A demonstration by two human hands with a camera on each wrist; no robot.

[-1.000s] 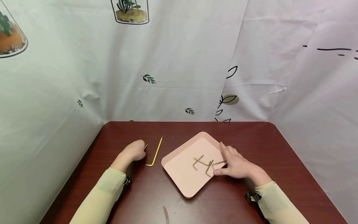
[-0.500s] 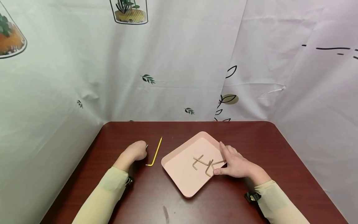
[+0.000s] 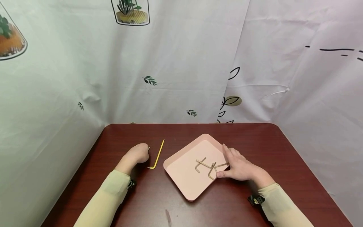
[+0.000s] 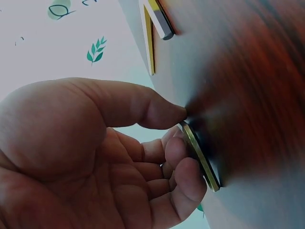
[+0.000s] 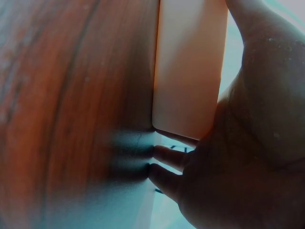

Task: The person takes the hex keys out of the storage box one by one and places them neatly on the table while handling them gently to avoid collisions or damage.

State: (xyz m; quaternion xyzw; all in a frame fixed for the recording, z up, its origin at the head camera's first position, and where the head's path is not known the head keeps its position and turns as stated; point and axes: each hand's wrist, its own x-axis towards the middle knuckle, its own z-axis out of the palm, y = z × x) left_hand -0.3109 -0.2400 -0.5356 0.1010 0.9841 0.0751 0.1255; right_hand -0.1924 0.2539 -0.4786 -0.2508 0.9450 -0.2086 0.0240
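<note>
My left hand (image 3: 138,153) is low over the left part of the table. Its thumb and fingers pinch a brass hex key (image 4: 202,157) close to the tabletop; the head view shows only a short end of that key past the fingers. Just to its right lies a yellow hex key (image 3: 159,154). My right hand (image 3: 239,164) rests against the right corner of a pink tray (image 3: 181,179), with its fingers fairly straight and its thumb at the near edge. Several brass hex keys (image 3: 204,163) lie in the tray, one partly hidden by the right hand.
The dark red wooden table (image 3: 227,208) has a rounded back edge. A white printed curtain (image 3: 175,63) hangs behind it and along both sides. The tray sits turned at an angle near the middle.
Over the past second my left hand has shifted slightly right, and less of the pinched hex key's end shows. The right hand, tray and yellow hex key look unmoved.
</note>
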